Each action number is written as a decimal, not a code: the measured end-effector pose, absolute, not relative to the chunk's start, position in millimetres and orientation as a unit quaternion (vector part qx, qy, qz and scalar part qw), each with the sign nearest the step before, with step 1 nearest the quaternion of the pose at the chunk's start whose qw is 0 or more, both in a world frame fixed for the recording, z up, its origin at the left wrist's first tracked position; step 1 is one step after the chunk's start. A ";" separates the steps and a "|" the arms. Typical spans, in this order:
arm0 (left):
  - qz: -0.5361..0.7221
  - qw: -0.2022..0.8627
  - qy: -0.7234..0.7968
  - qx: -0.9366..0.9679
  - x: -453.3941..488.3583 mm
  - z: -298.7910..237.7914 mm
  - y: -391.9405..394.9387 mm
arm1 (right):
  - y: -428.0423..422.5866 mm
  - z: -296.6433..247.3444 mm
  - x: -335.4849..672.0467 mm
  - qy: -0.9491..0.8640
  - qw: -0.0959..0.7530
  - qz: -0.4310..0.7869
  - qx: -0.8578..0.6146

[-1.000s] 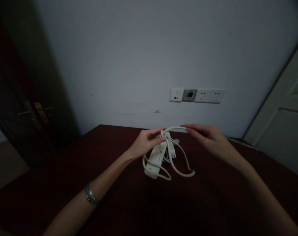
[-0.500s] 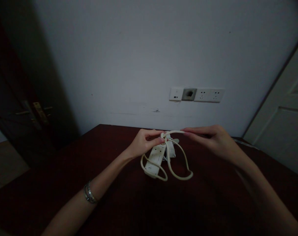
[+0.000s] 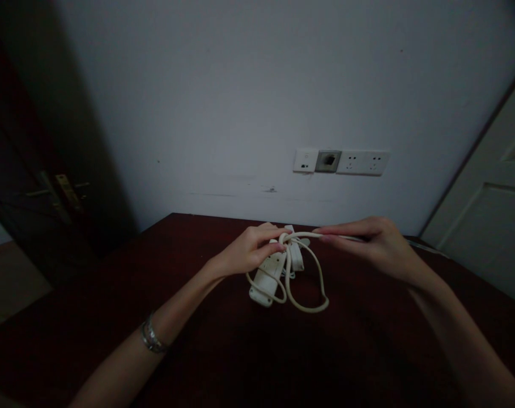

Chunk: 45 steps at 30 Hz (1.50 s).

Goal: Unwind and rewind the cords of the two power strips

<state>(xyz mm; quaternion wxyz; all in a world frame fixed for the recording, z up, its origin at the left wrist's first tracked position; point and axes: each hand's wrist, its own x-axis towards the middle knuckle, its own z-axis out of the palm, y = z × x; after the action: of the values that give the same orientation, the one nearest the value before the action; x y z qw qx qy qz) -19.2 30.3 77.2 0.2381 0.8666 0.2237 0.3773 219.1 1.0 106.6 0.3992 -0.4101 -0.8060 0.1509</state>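
A cream power strip [image 3: 266, 277] with its cord [image 3: 307, 294] looped around it hangs just over a dark red table [image 3: 257, 351]. My left hand [image 3: 249, 252] pinches the cord where the loops cross, at the top of the strip. My right hand [image 3: 371, 243] is closed on the free stretch of the same cord and holds it taut to the right. Two loops of cord droop below the hands toward the table. A metal bracelet [image 3: 152, 339] sits on my left wrist.
A row of white wall sockets [image 3: 341, 161] is fixed to the pale wall behind the table. A dark door with a brass handle [image 3: 59, 190] stands at the left. A white panelled door [image 3: 490, 215] is at the right.
My right hand has drawn the cord further to the right and slightly down. The hanging loops have become smaller and the knot at my left fingers tighter.
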 end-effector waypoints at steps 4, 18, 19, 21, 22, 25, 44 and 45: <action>0.379 0.229 0.183 0.878 -19.5 77.7 30.7 | -3.8 110.0 217.0 -0.806 0.409 0.149 -0.401; 0.438 0.290 0.235 0.818 -16.4 78.2 20.9 | -4.7 112.3 216.5 -0.810 0.396 0.156 -0.404; 0.433 0.289 0.234 0.821 -17.9 79.8 20.8 | -4.6 111.9 215.8 -0.809 0.398 0.161 -0.402; 0.417 0.285 0.228 0.832 -20.9 83.8 20.3 | -4.5 110.9 214.6 -0.807 0.400 0.171 -0.400; 0.407 0.284 0.225 0.838 -22.3 86.2 19.9 | -4.4 110.3 214.0 -0.804 0.404 0.175 -0.399; 0.376 0.295 0.230 0.848 -25.1 94.3 17.6 | -3.0 107.6 212.2 -0.788 0.428 0.184 -0.402; 0.337 0.297 0.182 0.875 -30.5 86.6 26.6 | -19.8 116.3 206.2 -0.819 0.407 0.138 -0.380; 0.352 0.303 0.184 0.866 -29.8 86.0 25.9 | -19.3 116.3 206.1 -0.819 0.405 0.134 -0.383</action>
<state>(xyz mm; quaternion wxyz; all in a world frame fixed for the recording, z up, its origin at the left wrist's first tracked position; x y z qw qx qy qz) -29.8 25.9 86.0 0.3031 0.8664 0.1837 0.3518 206.1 -19.3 116.3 0.4052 -0.3826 -0.8195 0.1340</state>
